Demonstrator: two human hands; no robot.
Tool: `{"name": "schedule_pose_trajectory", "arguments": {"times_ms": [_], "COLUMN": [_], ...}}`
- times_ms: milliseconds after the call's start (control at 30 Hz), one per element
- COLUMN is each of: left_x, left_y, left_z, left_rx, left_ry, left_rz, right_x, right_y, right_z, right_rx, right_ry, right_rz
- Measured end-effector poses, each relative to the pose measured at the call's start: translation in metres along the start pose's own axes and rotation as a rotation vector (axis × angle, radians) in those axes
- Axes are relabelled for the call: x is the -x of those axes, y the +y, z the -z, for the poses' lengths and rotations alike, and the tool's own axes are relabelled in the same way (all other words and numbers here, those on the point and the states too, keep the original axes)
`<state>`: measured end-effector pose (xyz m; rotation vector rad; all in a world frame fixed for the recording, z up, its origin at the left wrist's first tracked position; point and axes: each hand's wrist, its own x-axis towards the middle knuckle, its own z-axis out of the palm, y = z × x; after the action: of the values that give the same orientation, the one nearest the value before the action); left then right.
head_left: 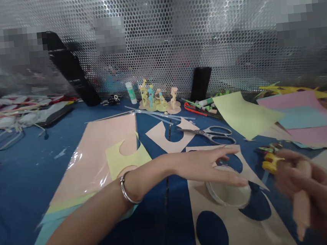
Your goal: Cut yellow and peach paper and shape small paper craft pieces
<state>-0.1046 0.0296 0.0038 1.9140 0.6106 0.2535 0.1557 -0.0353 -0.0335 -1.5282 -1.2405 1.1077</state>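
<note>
Peach cut sheet point(237, 231), a flat piece with several rounded openings, is lying right of the middle of the surface point(11, 168), toward its near edge. Upon it a pale round vessel point(230, 199), possibly a cup or a tape roll, is being covered in part by the left hand point(205, 166); this hand is being held open, its fingers extended over the rim. Toward the right edge of the surface, the right hand point(308, 181) is being blurred by motion; its fingers are curling, and a yellow piece point(270, 163) is showing at the fingertips, but whether it is being gripped cannot be told.

Progress is being judged from the paper alone. Openings are already being displayed by the cut sheet, by a peach offcut point(154, 134) and by a yellow sheet point(142, 155) with rounded gaps, so cutting is seemingly well advanced. Small paper figures point(151, 96) are standing on round bases near the far edge, apparently finished. Scissors point(206, 131) are lying unheld, their blades overlapping the offcut. Uncut paper seems to be remaining in the light yellow sheet point(242, 117) toward the right edge.
</note>
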Motion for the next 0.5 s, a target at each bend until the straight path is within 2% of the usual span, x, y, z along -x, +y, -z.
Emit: {"name": "schedule_pose_trajectory", "arguments": {"times_ms": [100, 233, 400, 500], "left_x": [-0.007, -0.008, -0.008, -0.010], "left_y": [-0.008, -0.010, 0.002, 0.009], "left_z": [-0.008, -0.013, -0.018, -0.022], "left_rx": [-0.015, -0.075, -0.079, -0.071], "left_ry": [0.048, 0.120, 0.117, 0.155], "left_rz": [-0.006, 0.019, 0.128, 0.221], "right_x": [0.006, 0.009, 0.020, 0.038], "right_y": [-0.006, -0.015, -0.014, -0.006], "right_z": [-0.020, -0.023, 0.004, 0.028], "right_rx": [-0.245, -0.310, -0.300, -0.157], "right_ry": [0.020, 0.016, 0.093, 0.109], "right_rz": [-0.154, -0.143, -0.024, 0.078]}}
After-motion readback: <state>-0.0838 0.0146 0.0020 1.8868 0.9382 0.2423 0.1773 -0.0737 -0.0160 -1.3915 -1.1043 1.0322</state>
